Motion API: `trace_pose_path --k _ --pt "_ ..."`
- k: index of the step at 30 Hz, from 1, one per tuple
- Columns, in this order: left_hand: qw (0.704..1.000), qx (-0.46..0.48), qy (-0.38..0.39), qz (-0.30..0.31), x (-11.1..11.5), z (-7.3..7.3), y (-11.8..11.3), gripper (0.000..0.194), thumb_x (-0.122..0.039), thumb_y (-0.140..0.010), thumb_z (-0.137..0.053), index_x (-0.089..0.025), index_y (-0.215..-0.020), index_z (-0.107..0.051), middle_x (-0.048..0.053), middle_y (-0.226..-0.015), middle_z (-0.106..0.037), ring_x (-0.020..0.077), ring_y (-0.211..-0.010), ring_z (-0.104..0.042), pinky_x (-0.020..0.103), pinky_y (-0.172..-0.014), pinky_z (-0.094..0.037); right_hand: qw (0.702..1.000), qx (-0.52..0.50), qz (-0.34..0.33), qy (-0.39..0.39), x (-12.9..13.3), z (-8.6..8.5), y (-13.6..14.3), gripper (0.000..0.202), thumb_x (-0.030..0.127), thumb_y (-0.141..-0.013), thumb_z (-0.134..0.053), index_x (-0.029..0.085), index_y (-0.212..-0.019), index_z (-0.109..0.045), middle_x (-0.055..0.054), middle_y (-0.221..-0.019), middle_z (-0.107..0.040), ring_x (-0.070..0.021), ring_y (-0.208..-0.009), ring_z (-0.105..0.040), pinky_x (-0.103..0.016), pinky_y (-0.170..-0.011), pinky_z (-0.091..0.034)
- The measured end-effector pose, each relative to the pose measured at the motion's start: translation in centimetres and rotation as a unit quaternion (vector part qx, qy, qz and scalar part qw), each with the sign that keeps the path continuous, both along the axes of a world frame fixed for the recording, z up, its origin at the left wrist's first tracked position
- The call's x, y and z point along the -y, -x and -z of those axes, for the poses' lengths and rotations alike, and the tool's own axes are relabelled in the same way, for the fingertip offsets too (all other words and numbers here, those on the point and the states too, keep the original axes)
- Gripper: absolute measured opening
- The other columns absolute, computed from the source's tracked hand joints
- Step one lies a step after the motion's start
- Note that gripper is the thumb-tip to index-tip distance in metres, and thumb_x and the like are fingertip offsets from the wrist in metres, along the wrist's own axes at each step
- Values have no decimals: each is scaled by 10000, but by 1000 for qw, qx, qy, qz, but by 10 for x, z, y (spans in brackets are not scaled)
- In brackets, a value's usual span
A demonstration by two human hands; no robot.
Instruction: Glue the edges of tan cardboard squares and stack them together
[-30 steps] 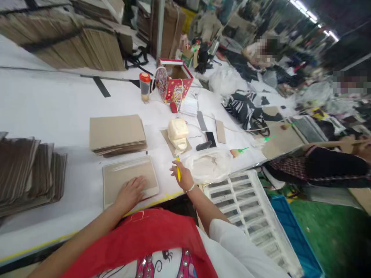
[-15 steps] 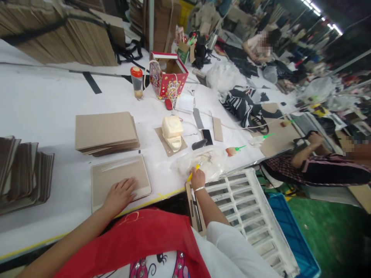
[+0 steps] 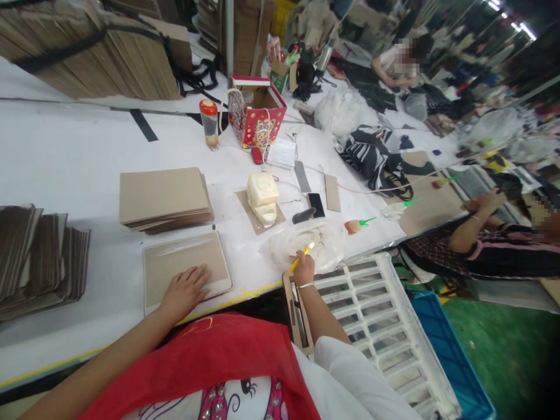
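Note:
My left hand (image 3: 186, 290) lies flat, fingers stretched, on a tan cardboard panel (image 3: 175, 262) with a shiny wet-looking streak near its top edge. In my right hand (image 3: 304, 269) is a yellow-handled brush (image 3: 301, 256), its tip over a clear plastic bag (image 3: 284, 248) with whitish stuff inside. Behind the panel sits a stack of tan cardboard sheets (image 3: 164, 195). A cream-coloured block-like object (image 3: 262, 195) rests on a small cardboard piece (image 3: 249, 213) beyond the bag. A dark-handled tool (image 3: 303, 216) lies close to a black phone (image 3: 315, 204).
Dark-edged boards (image 3: 44, 262) are piled at the left. A red box (image 3: 262, 122) and an orange-capped bottle (image 3: 209, 122) stand at the back. A white slatted rack (image 3: 371, 309) and blue crate (image 3: 450, 350) are below right. A co-worker (image 3: 468, 239) sits at the right.
The view has shifted slightly, so things appear a little further right. My right hand still holds the brush at the bag, and my left hand stays on the panel.

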State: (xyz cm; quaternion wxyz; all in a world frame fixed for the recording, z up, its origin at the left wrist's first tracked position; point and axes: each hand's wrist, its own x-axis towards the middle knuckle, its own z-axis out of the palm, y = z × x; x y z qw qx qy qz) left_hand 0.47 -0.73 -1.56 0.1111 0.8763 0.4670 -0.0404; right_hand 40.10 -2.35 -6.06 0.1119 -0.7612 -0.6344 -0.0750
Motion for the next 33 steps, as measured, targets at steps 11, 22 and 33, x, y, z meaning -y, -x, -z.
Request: trace_pose_path --k 11,22,33 --pt "984 118 114 -70 -16 -15 -3 489 -326 -759 -524 -198 -1227 -465 109 -1336 -408 267 -1195 -387 413 -963 -319 944 -305 -47 -120 -18 -105 62 312 191 -758 -473 191 -1053 -373 -2 -799 -483 -115 -652 -527 -277 -652 -468" --pt "532 630 453 -338 -55 -75 -26 461 -441 -577 -708 -127 -895 -595 70 -826 -617 126 -681 -562 215 -556 -422 768 -606 -181 100 -43 -137 196 323 288 -750 -575 230 -986 -362 6 -805 -559 -102 -678 -567 -265 -677 -483" --pt "590 611 244 -469 -53 -69 4 343 -399 -528 -724 -124 -623 -543 -11 -573 -534 96 -514 -472 206 -459 -361 801 -529 -226 165 -59 -121 244 403 357 -704 -612 224 -1001 -374 19 -789 -543 -116 -661 -550 -256 -619 -459"
